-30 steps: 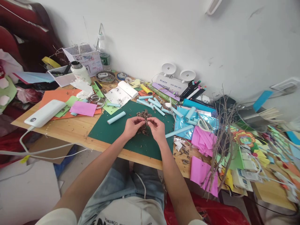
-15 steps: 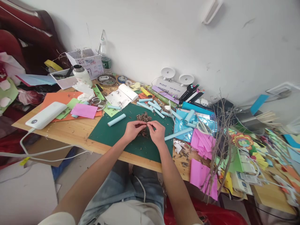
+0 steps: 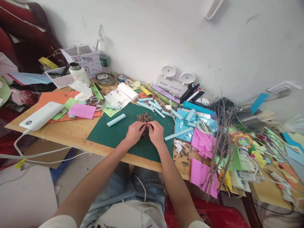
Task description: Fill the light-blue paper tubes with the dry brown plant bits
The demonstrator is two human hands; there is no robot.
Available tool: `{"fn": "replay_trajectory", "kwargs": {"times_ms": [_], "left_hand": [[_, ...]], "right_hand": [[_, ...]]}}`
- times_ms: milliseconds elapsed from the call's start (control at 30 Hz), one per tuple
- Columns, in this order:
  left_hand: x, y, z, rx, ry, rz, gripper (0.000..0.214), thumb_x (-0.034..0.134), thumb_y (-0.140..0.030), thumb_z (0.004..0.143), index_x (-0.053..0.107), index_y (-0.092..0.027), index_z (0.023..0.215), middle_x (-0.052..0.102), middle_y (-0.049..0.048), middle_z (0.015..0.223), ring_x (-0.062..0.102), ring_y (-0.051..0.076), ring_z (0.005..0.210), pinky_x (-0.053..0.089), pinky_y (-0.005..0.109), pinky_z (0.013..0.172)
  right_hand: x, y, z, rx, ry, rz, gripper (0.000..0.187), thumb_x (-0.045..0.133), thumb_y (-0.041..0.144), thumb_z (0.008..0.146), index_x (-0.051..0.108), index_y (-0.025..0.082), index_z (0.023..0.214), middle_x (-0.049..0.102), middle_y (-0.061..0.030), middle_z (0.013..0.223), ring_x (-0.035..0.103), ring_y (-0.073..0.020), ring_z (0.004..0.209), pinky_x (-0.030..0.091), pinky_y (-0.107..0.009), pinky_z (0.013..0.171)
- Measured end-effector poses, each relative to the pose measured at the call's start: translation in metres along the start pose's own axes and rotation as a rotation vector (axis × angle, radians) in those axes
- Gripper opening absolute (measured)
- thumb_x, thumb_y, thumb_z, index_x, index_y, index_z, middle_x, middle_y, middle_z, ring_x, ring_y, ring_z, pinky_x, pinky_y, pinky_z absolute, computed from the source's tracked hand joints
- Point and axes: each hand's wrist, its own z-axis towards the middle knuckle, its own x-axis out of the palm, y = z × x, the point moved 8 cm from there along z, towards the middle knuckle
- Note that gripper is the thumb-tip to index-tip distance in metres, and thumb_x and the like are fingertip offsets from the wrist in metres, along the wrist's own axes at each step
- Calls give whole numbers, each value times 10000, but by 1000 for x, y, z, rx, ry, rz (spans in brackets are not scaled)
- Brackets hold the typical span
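Observation:
My left hand (image 3: 134,133) and my right hand (image 3: 156,133) meet over a dark green cutting mat (image 3: 111,133), fingertips pinched together on a small brown bit that I cannot make out. Just beyond the fingers lies a pile of brown dried plant scraps (image 3: 143,117). A light blue paper roll (image 3: 116,120) lies on the mat to the left of my hands. More light blue rolls (image 3: 154,105) lie at the mat's far edge, and a long one (image 3: 178,133) lies to the right of my right hand.
The wooden desk (image 3: 68,131) carries pink paper (image 3: 203,142), orange paper (image 3: 53,98), a white power bank (image 3: 41,115) with a cable, a white bottle (image 3: 78,73), a bundle of bare twigs (image 3: 223,142) and coloured paper clutter at the right. A white wall stands behind.
My hands have drawn closer together and the fingertips now meet in a pinch over the scraps. The camera has shifted slightly.

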Motion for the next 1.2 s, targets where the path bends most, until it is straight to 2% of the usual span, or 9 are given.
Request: {"fn": "replay_trajectory", "kwargs": {"times_ms": [200, 400, 500, 633, 733, 867, 967, 1067, 1200], "left_hand": [[3, 2, 0, -42, 41, 26, 182, 530, -226, 900, 697, -165, 939, 716, 75, 872, 658, 179, 799, 527, 288, 737], [0, 30, -1, -386, -36, -367, 237, 614, -374, 853, 730, -169, 881, 732, 43, 797, 644, 154, 677, 523, 260, 654], [5, 38, -2, -481, -36, -530, 270, 670, -408, 802, 742, -159, 879, 734, 42, 781, 644, 157, 660, 534, 267, 644], [7, 39, -2, -491, -15, -568, 294, 675, -427, 797, 750, -156, 881, 738, 44, 798, 652, 158, 680, 545, 269, 671], [8, 37, -2, -488, 18, -576, 338, 641, -461, 821, 760, -155, 904, 747, 52, 827, 668, 174, 713, 561, 288, 706], [12, 29, -2, -457, 85, -643, 368, 646, -461, 819, 757, -155, 991, 757, 73, 966, 698, 222, 866, 573, 332, 820], [14, 31, -4, -475, 76, -656, 350, 711, -407, 765, 755, -153, 1001, 756, 84, 990, 703, 234, 889, 571, 344, 838], [12, 34, -5, -485, 28, -616, 288, 714, -386, 756, 768, -158, 924, 761, 74, 930, 699, 216, 834, 567, 328, 807], [8, 31, -3, -467, 8, -572, 252, 695, -396, 768, 756, -164, 848, 738, 44, 803, 651, 167, 705, 534, 270, 676]], "right_hand": [[4, 3, -2, 8, 17, -52, 196, 450, 214, 926, 640, 189, 887, 647, -72, 865, 594, -197, 823, 469, -311, 757], [1, -12, -1, 214, -33, 241, 176, 541, 307, 892, 670, 193, 860, 673, -32, 775, 608, -168, 696, 499, -278, 668], [-1, -8, 0, 172, -56, 272, 184, 573, 324, 884, 709, 201, 885, 703, -46, 857, 643, -175, 767, 521, -285, 707], [-3, 5, 0, 50, -74, 195, 161, 620, 299, 870, 747, 236, 946, 721, -43, 919, 669, -181, 834, 541, -311, 791], [-4, 11, 0, -14, -100, 122, 173, 591, 281, 893, 751, 242, 947, 717, -48, 894, 668, -175, 805, 546, -314, 774], [-9, 12, -1, -64, -164, 43, 202, 538, 262, 924, 735, 216, 924, 699, -70, 876, 653, -180, 807, 537, -319, 770], [-9, 10, -1, -47, -149, 4, 211, 513, 272, 933, 712, 208, 904, 682, -76, 861, 637, -186, 806, 525, -322, 759], [-8, 11, 0, -8, -100, 34, 214, 503, 288, 933, 693, 203, 880, 662, -62, 828, 614, -173, 763, 508, -306, 726], [-8, 4, 1, 90, -70, 185, 208, 553, 330, 902, 704, 200, 841, 663, -45, 804, 605, -160, 724, 491, -284, 679]]}}
